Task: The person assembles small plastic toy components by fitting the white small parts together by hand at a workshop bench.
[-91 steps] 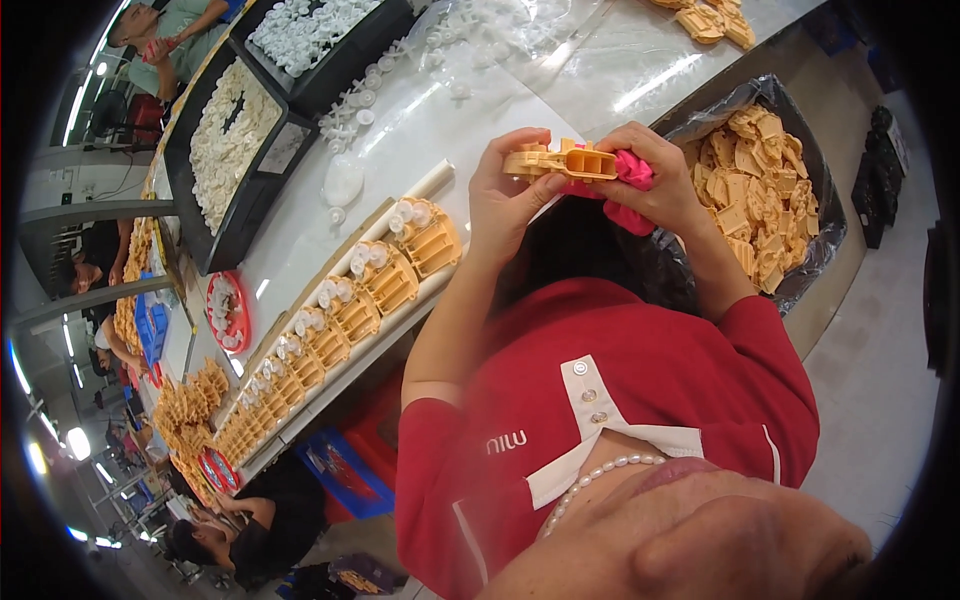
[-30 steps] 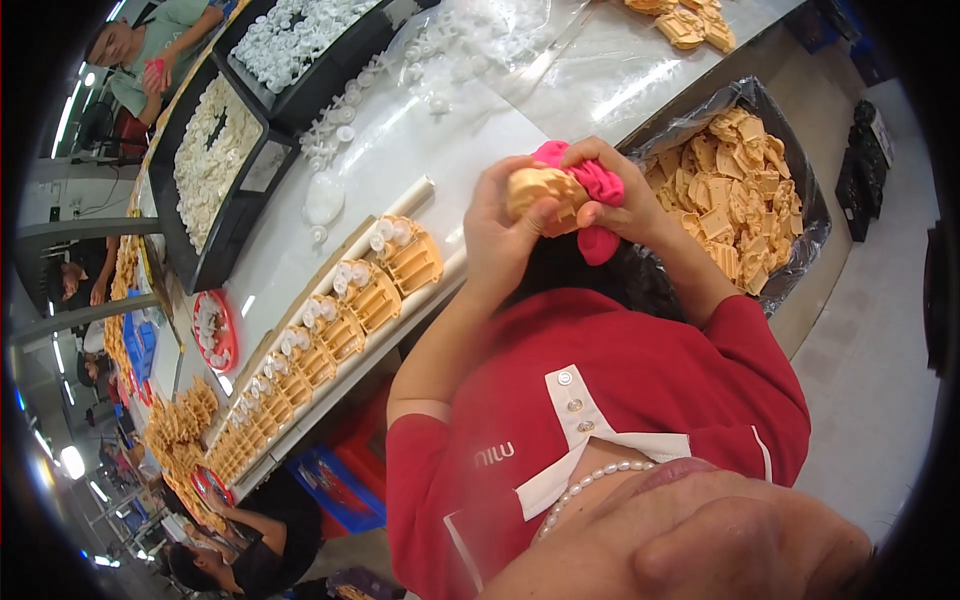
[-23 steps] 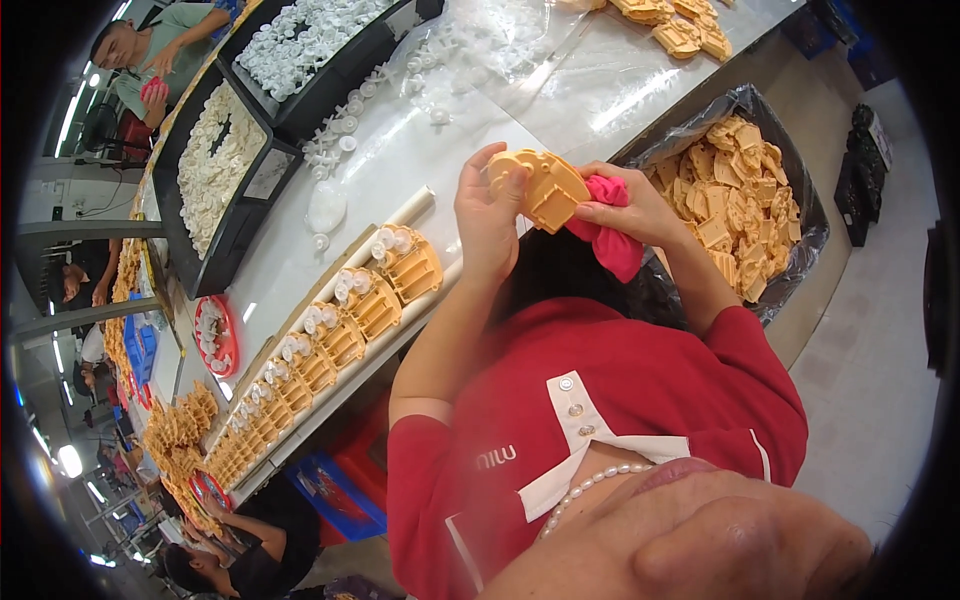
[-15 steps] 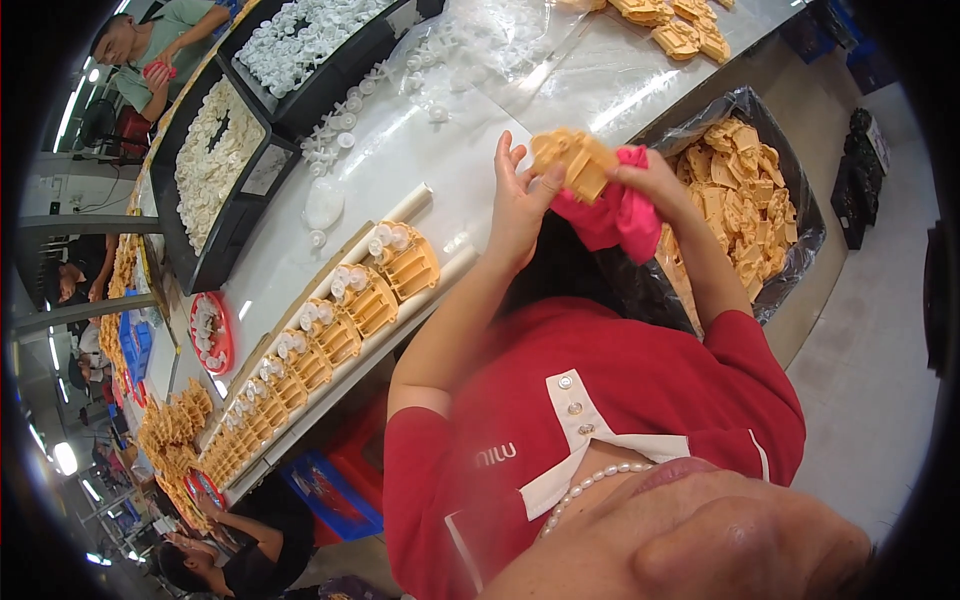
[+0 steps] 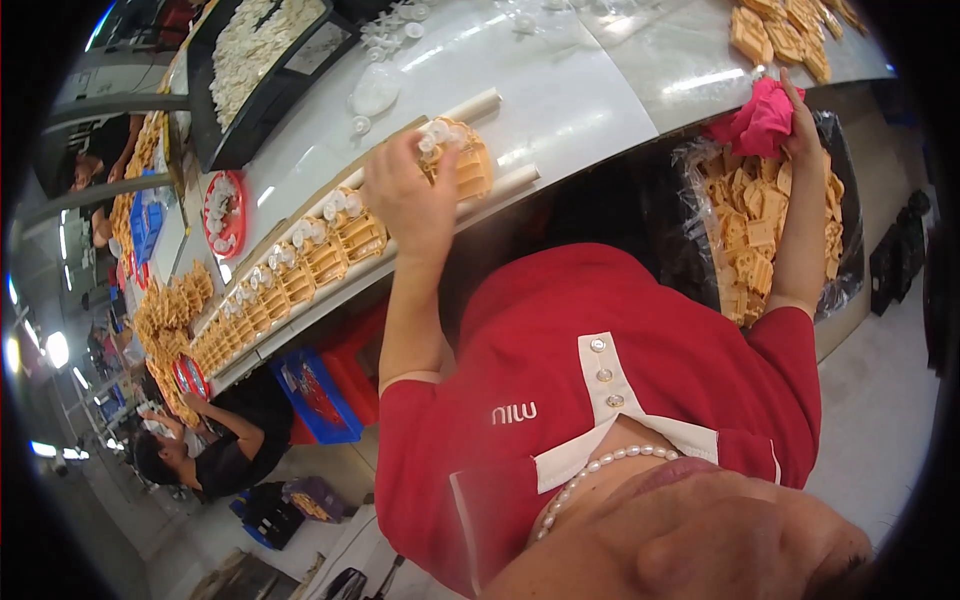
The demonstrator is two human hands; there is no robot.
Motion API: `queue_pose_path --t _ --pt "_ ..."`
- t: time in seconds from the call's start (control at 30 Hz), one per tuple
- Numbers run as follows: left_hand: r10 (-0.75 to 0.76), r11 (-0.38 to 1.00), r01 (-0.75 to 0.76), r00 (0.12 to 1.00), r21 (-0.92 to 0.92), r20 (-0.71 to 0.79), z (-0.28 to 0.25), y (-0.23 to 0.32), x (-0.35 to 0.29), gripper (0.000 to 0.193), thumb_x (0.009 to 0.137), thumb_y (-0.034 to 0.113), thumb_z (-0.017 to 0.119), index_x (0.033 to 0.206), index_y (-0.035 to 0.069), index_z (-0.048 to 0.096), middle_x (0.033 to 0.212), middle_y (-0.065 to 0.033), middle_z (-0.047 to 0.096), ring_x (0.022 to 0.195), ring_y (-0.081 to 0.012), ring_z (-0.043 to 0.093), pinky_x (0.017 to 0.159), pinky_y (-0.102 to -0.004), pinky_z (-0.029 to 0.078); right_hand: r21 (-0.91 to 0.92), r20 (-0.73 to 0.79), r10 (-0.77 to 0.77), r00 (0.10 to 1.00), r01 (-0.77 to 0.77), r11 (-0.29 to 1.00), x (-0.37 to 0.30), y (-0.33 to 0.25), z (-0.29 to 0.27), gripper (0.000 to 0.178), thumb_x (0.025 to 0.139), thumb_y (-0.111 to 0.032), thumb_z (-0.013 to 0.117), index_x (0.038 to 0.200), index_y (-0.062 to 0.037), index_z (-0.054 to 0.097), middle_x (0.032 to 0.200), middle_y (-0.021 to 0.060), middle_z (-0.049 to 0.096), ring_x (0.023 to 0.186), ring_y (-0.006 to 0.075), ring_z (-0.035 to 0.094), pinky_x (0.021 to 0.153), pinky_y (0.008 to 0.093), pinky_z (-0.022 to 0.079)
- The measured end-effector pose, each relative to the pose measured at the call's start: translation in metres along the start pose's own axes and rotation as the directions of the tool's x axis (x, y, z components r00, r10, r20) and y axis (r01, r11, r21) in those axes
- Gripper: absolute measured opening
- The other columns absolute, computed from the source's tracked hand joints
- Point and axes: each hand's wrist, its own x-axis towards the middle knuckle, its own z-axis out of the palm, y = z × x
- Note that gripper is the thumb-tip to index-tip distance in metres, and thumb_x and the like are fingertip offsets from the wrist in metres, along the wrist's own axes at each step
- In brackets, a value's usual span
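My left hand (image 5: 412,195) is curled over the right end of a row of tan plastic parts (image 5: 361,238). Its thumb lies against the end tan part (image 5: 466,168), beside small white plastic pieces (image 5: 436,134). What the fingertips grip is hidden. My right hand (image 5: 803,128) is closed on a bunched pink cloth (image 5: 752,118), out to the right near the table edge, above a bin of loose tan parts (image 5: 757,225). The row rests along white rails (image 5: 515,178), with white pieces on its upper side.
A dark tray of white pieces (image 5: 265,55) stands at the upper left, near a red dish (image 5: 224,213). More tan parts (image 5: 785,32) lie on the far right table. Blue and red crates (image 5: 318,395) sit below the table. A co-worker in black (image 5: 235,445) is at the lower left.
My left hand has moved left from the tan part it held with my right hand to the row's end. My right hand has gone right with the pink cloth. The view has shifted.
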Motion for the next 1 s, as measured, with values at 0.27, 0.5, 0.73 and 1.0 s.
queue_pose_path --t 0.27,0.5,0.73,1.0 --pt "-0.028 0.96 -0.023 0.984 0.28 0.177 0.041 0.027 -0.014 0.056 0.073 0.04 0.071 0.115 0.008 0.05 0.097 -0.0058 0.055 0.091 -0.0251 0.052 0.079 -0.0417 0.036 -0.378 0.02 -0.265 0.964 0.252 0.891 -0.076 -0.005 -0.106 0.036 0.089 -0.026 0.059 0.115 -0.0015 0.055 0.11 0.0065 0.06 0.093 0.0117 0.057 0.083 0.0242 0.046" --pt "-0.17 0.976 0.206 0.921 -0.069 0.35 0.067 0.075 -0.004 0.067 0.078 0.037 0.069 0.13 0.006 0.04 0.111 -0.0136 0.047 0.096 -0.0273 0.052 0.08 -0.0371 0.043 -0.896 -0.438 -0.026 0.899 -0.434 0.092 -0.084 0.045 -0.144 0.034 0.077 -0.032 0.067 0.089 -0.0005 0.067 0.08 0.0127 0.067 0.069 0.0208 0.064 0.068 0.0347 0.051" --pt "-0.301 0.658 0.541 0.826 -0.524 0.476 0.082 0.084 -0.006 0.069 0.079 0.012 0.071 0.136 0.007 0.032 0.118 -0.0152 0.041 0.098 -0.0202 0.051 0.081 -0.029 0.047 -0.969 -0.201 0.007 0.98 -0.197 -0.147 -0.061 0.111 -0.172 0.031 0.071 -0.017 0.064 0.102 -0.0128 0.066 0.096 0.0165 0.065 0.09 0.0301 0.062 0.08 0.0363 0.048" --pt "-0.296 0.166 0.587 0.796 -0.792 0.527 0.093 0.075 -0.018 0.065 0.08 -0.001 0.065 0.136 0.003 0.031 0.125 -0.0145 0.045 0.108 -0.0211 0.052 0.089 -0.0306 0.046 -0.912 -0.15 0.085 0.985 -0.104 -0.397 -0.066 0.134 -0.161 0.033 0.062 -0.011 0.066 0.095 -0.0073 0.063 0.086 0.0186 0.063 0.086 0.033 0.061 0.075 0.0399 0.048"
